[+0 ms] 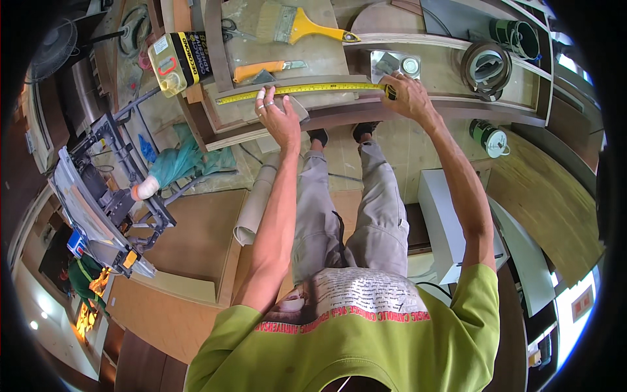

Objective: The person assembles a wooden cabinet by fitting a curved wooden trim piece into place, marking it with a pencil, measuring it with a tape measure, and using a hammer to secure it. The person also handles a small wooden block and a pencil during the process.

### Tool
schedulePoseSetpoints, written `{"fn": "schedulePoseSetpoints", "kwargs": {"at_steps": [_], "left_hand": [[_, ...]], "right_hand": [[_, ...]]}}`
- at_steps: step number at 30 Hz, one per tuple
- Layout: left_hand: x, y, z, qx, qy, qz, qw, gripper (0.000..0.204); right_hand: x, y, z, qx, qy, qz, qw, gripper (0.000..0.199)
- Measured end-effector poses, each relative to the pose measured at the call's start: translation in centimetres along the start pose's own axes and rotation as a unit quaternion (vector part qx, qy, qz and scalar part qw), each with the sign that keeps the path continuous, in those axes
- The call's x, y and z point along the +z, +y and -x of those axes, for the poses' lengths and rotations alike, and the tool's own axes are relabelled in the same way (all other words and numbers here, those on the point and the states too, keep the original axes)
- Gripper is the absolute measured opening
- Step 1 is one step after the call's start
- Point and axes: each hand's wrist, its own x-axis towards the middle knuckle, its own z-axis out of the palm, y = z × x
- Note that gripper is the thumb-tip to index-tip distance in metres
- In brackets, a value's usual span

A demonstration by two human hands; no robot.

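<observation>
A yellow tape measure blade (313, 88) is drawn out across the frame of a long wooden piece. My right hand (410, 98) is closed around the tape measure's dark and yellow case (390, 92) at the blade's right end. With its fingertips over the blade, my left hand (279, 119) holds it some way in from its free left end; one fingertip is wrapped in white and a ring shows. Just behind the blade runs a narrow brown strip (320, 81). Beyond it lie an orange-handled cutter knife (268, 68) and a wide yellow-handled paintbrush (297, 25).
A yellow-and-black adhesive can (176, 64) stands left of the frame. Scissors (230, 29), a metal tray (396, 65), a roll of edging (486, 70) and an open can (514, 38) lie beyond. A saw machine (108, 202) stands left; a lidded can (488, 138) and white cabinet (447, 225) sit right.
</observation>
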Motion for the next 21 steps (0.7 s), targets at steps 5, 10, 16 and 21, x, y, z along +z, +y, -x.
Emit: {"fn": "schedulePoseSetpoints", "kwargs": {"at_steps": [5, 10, 16, 21], "left_hand": [[-0.23, 0.00, 0.03, -0.006, -0.005, -0.007, 1.000, 0.040], [-0.26, 0.14, -0.05, -0.010, -0.012, -0.006, 1.000, 0.040], [-0.22, 0.13, -0.02, -0.013, -0.011, -0.007, 1.000, 0.040], [-0.39, 0.17, -0.01, -0.005, -0.009, -0.007, 1.000, 0.040]], "right_hand": [[-0.31, -0.39, -0.09, 0.008, -0.011, -0.005, 1.000, 0.039], [-0.38, -0.35, -0.18, 0.012, -0.014, -0.003, 1.000, 0.039], [-0.42, -0.34, -0.23, 0.010, -0.016, 0.005, 1.000, 0.037], [-0.20, -0.17, -0.29, -0.002, -0.002, -0.006, 1.000, 0.035]]}}
